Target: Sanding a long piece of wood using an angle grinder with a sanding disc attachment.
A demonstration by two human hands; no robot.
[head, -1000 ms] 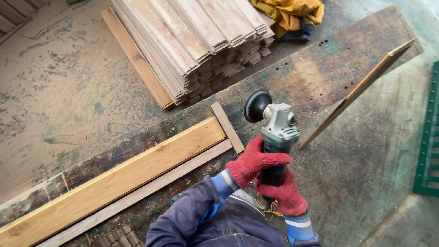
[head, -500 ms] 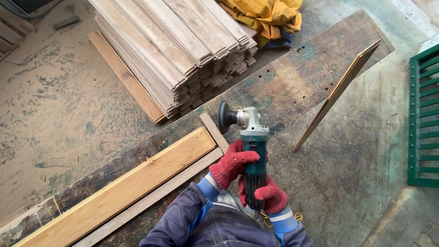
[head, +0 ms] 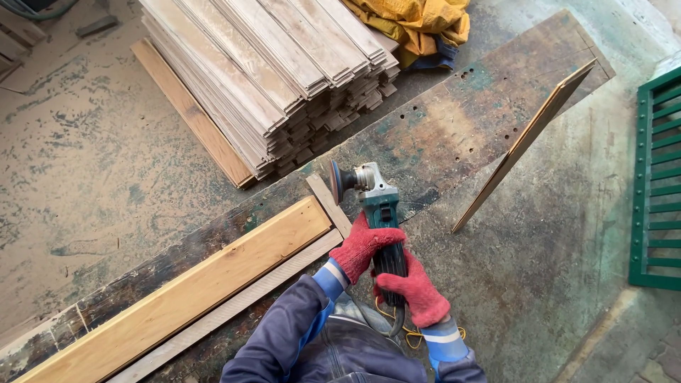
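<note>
Both hands, in red knitted gloves, are closed round the body of one green angle grinder point(head: 379, 213): the left hand point(head: 363, 245) grips it nearer the head, the right hand point(head: 413, 289) wraps the rear of the handle close to the person's blue sleeves. The tool hangs in the air above the middle of the long, paint-stained bench point(head: 454, 131), its dark sanding disc point(head: 335, 181) tilted on edge and facing left, just beyond the end of the pale oak plank point(head: 191, 287) that lies along the bench's near edge. I'd judge the risks plain enough: the yellow cord point(head: 415, 330) loops loosely under the right wrist and could snag on a sleeve or be drawn toward the disc, and a disc held at that slant might dig into the plank's end or catch the small cross-strip point(head: 328, 204) there and kick back. By count: one grinder, two gloved hands, one oak plank with one thin grey strip beside it, one short cross-strip, one thin board point(head: 528, 142) leaning off the bench's far right corner, one tall stack of grey boards point(head: 284, 67) on the floor behind, too many to number, one crumpled yellow cloth point(head: 418, 21), and one green metal grille point(head: 656, 177) at the right.
</note>
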